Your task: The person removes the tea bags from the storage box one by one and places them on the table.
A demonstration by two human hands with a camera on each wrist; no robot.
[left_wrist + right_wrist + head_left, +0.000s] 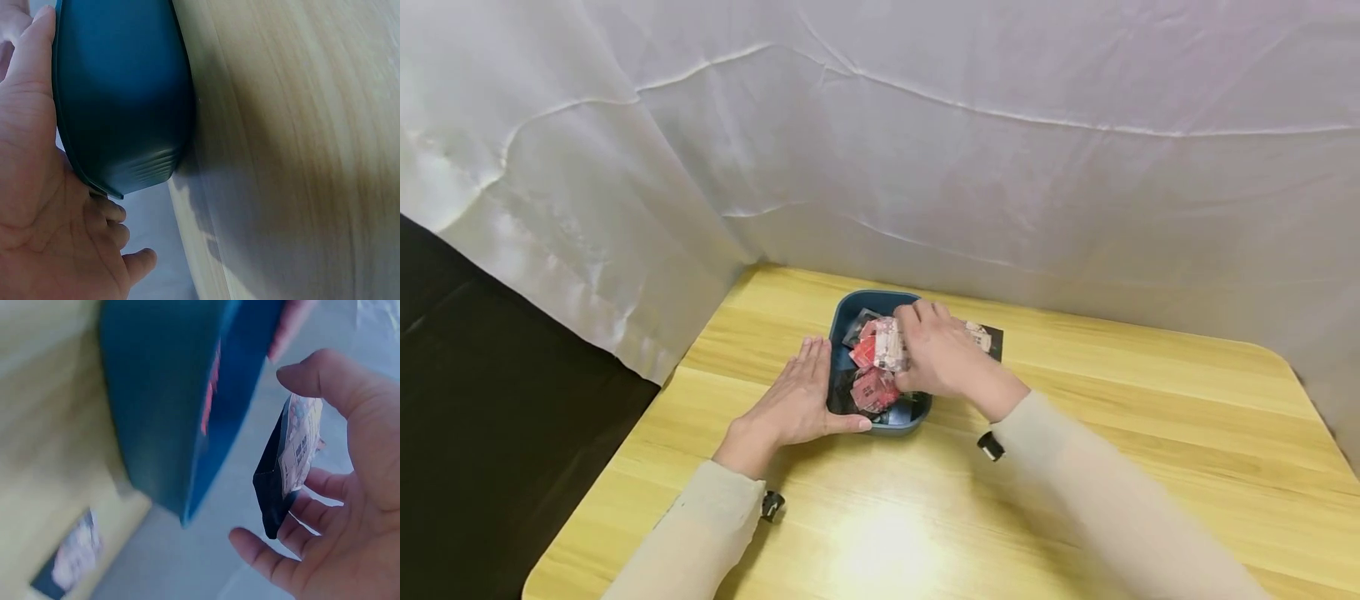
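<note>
A blue plastic bin [868,296] stands on the table, holding several small red and black printed packets [874,390]. My left hand [801,398] rests along the bin's left rim with straight fingers, its thumb on the near rim. In the left wrist view the palm lies against the edge of the bin [125,94]. My right hand [942,352] is over the bin's right side, holding a small flat packet [297,450] between thumb and fingers. That packet is black with a pale printed face. Another dark packet [985,335] lies on the table just right of the bin, partly hidden behind the right hand.
The wooden table [1135,408] extends far to the right. Behind it hangs a pale satin curtain [1000,192], which also covers the left side. A black surface [497,400] lies beyond the left edge. Small black devices [991,446] are worn at both wrists.
</note>
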